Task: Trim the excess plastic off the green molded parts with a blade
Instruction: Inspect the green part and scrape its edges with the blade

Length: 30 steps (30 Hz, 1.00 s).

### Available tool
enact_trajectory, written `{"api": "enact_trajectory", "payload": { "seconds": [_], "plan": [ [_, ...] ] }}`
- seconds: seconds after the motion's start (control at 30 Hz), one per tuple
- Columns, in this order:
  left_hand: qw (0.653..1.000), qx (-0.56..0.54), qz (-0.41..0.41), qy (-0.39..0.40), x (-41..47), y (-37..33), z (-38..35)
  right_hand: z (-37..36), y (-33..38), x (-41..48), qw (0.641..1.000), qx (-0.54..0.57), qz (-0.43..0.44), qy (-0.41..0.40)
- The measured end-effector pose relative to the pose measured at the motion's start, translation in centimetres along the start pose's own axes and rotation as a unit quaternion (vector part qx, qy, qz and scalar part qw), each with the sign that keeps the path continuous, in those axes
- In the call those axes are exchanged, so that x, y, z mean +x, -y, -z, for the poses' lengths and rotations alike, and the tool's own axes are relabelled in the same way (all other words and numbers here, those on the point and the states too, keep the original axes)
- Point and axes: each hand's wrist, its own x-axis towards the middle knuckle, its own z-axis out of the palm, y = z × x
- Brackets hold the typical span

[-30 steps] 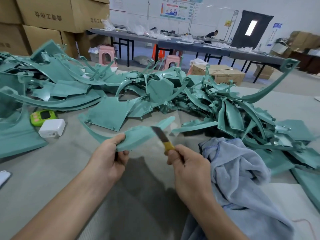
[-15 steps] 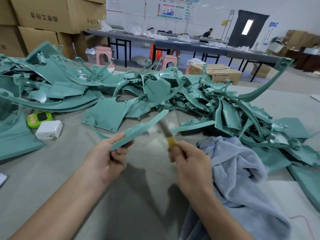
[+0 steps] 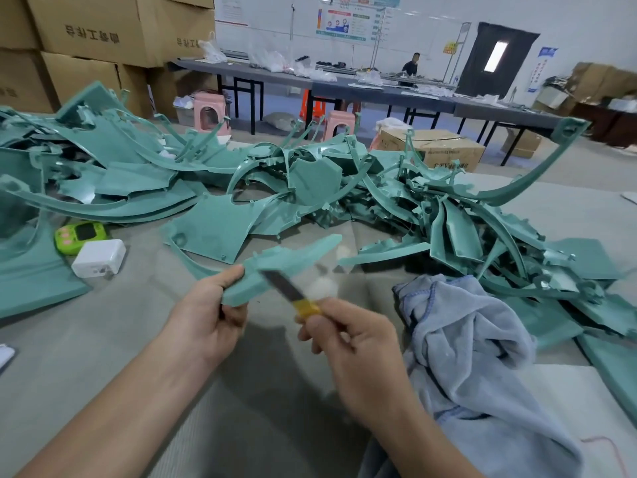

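Pinching green part (image 3: 287, 259) near-end: left grip (image 3: 206, 319); right grip (image 3: 348, 339) holding blade (image 3: 283, 286) at its edge.

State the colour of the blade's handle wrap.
Yellow. The handle wrap shows between the dark blade and the right hand, best in the head view.

I saw a grey-covered worktop (image 3: 103, 339) with a heap of green parts (image 3: 213, 232) sprawled along its far edge from left to right. Near the left edge, a small green gadget (image 3: 80, 236) lay just beside a white charger (image 3: 99, 258). A crumpled grey towel (image 3: 475, 357) sat toward the near right corner, against the heap.
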Motion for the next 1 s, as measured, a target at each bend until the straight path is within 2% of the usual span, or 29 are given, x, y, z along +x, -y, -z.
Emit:
{"api": "enact_trajectory", "payload": {
  "seconds": [0.07,0.1,0.2,0.27,0.3,0.33,0.4,0.47,0.5,0.57,0.63,0.67,0.73,0.87,0.93,1.0],
  "plan": [
    [1.000,-0.002,0.000,-0.008,-0.3,0.4,-0.3,-0.6,-0.2,-0.2,0.998,-0.059,0.003,0.036],
    [1.000,-0.006,0.006,0.001,-0.4,0.5,-0.3,-0.8,-0.4,0.0,0.998,-0.062,-0.008,0.018],
    [0.999,-0.011,0.035,0.032,-0.4,0.6,-0.2,-0.1,-1.2,1.0,0.991,0.021,-0.074,-0.112],
    [0.999,-0.012,0.032,0.028,-0.3,0.4,-0.1,1.1,-1.7,1.6,0.979,0.046,-0.073,-0.186],
    [0.999,-0.011,0.029,0.025,-0.2,0.4,-0.1,1.3,-1.7,1.6,0.978,0.054,-0.053,-0.194],
    [0.999,-0.009,0.027,0.023,-0.2,0.4,0.0,1.2,-1.6,1.3,0.981,0.059,-0.027,-0.181],
    [0.999,-0.007,0.027,0.021,-0.2,0.5,-0.1,0.2,-1.1,0.5,0.994,0.042,0.011,-0.102],
    [0.999,-0.008,0.032,0.022,-0.3,0.5,-0.2,-0.9,-0.9,0.0,0.999,-0.029,0.030,-0.014],
    [0.999,-0.009,0.040,0.031,-0.5,0.5,-0.2,-1.1,-1.0,0.1,0.998,-0.055,0.032,-0.009],
    [0.996,-0.016,0.064,0.059,-0.9,0.5,-0.2,-0.7,-1.2,0.8,0.996,-0.032,-0.008,-0.082],
    [0.995,-0.020,0.069,0.062,-0.9,0.4,-0.1,0.6,-1.2,1.4,0.981,0.050,-0.056,-0.177],
    [0.996,-0.018,0.064,0.057,-0.8,0.4,-0.1,1.2,-1.1,1.6,0.975,0.076,-0.052,-0.204],
    [0.997,-0.015,0.057,0.051,-0.5,0.4,0.0,1.5,-0.8,1.2,0.979,0.085,-0.016,-0.187],
    [0.997,-0.001,0.058,0.053,-0.4,0.7,-0.1,-0.3,-0.1,0.1,0.999,0.011,0.031,-0.025],
    [0.997,-0.007,0.060,0.056,-0.5,0.8,0.0,-0.2,-0.6,0.8,0.998,-0.011,-0.004,-0.058],
    [0.997,-0.016,0.052,0.048,-0.3,0.6,0.0,0.9,-1.3,1.7,0.986,0.022,-0.072,-0.152]
  ]
}}
